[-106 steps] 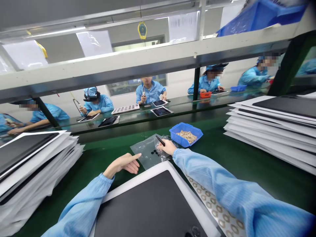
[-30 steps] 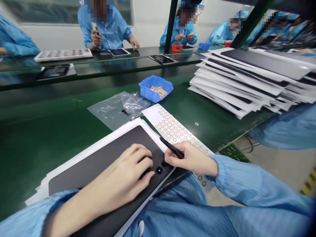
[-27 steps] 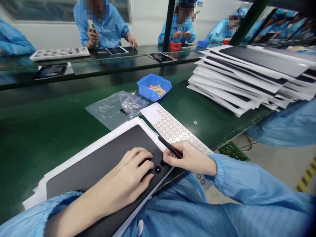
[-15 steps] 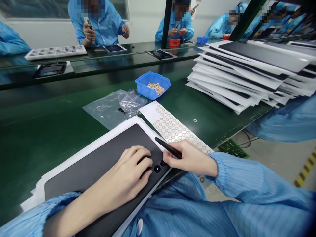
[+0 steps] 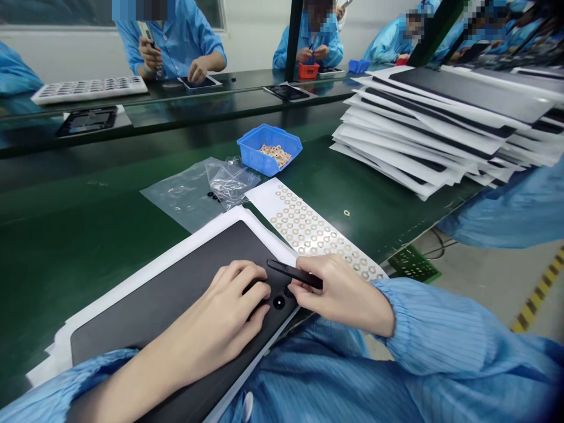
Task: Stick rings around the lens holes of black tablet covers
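Note:
A dark grey flat panel (image 5: pixel 176 294), which looks like a tablet back cover, lies on white sheets in front of me. Across it rests my left hand (image 5: pixel 233 311), its fingers bent and slightly apart, fingertips beside the round black lens ring (image 5: pixel 279 302). My right hand (image 5: pixel 330 288) is closed around slim black tweezers (image 5: pixel 293 271), whose rounded end points up and left over the panel's corner. The fingertips of that hand touch the panel near a second dark ring, which they partly cover.
A white sheet of ring-shaped stickers (image 5: pixel 317 229) lies beyond the panel. Behind are a clear plastic bag (image 5: pixel 189 188) and a blue bin (image 5: pixel 268 150) of small rings. Interleaved panels form a tall stack (image 5: pixel 409 135) at right. Co-workers in blue sit across the bench.
My right hand has turned slightly, and the tweezers' far end has moved down and left, now showing two arms. My left hand stays put. A co-worker's hand has lowered onto a device.

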Tool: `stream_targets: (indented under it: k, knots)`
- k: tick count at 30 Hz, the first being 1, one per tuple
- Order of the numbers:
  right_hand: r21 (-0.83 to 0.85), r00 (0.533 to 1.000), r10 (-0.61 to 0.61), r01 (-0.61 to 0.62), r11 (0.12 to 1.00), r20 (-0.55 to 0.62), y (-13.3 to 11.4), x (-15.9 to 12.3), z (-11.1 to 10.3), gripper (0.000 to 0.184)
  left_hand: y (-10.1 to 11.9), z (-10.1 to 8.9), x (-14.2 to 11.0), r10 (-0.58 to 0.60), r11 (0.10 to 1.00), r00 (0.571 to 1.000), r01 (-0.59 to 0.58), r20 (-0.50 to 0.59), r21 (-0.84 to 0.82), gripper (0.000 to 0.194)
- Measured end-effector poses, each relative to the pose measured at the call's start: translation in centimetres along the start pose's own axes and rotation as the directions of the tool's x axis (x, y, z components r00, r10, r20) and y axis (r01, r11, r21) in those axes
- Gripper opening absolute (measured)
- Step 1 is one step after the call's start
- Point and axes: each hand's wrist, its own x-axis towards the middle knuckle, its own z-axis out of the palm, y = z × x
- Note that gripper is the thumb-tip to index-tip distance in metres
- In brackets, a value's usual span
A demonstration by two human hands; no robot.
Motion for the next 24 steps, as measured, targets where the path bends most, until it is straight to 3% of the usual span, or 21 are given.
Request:
stream_targets:
  k: [8, 12, 15, 18, 21, 24]
  knots:
    - [0.327, 0.97, 0.116, -0.184, 0.927, 0.216, 0.9, 0.7, -0.3, 0.011, -0.1, 0.1, 0.3, -0.013, 1.0, 1.0, 0.013, 0.001, -0.029, 0.01]
    - [0.315, 0.98, 0.106, -0.155, 0.936, 0.166, 1.9, 1.3, -0.7, 0.012, -1.5, -0.1, 0.4, -0.073, 0.997, 0.995, 0.075, -0.073, 0.021, 0.01]
    - [0.204, 0.99, 0.139, -0.139, 0.969, 0.014, 2.7, 1.9, -1.4, 0.014, -3.8, -0.4, 0.5, -0.163, 0.97, 0.959, 0.198, -0.232, 0.141, 0.014]
    - [0.102, 0.991, 0.129, -0.132, 0.986, 0.035, 3.1, 2.3, -1.8, 0.018, -6.0, -0.8, 0.5, -0.281, 0.908, 0.899, 0.363, -0.335, 0.212, 0.025]
    - [0.067, 0.987, 0.091, -0.1, 0.993, 0.129, 2.9, 2.5, -1.8, 0.026, -7.0, -0.9, 0.5, -0.412, 0.85, 0.847, 0.49, -0.335, 0.194, 0.038]
    - [0.075, 0.995, 0.018, -0.026, 0.997, 0.103, 2.0, 2.5, -1.8, 0.03, -6.9, -1.0, 0.5, -0.48, 0.83, 0.826, 0.536, -0.296, 0.15, 0.046]
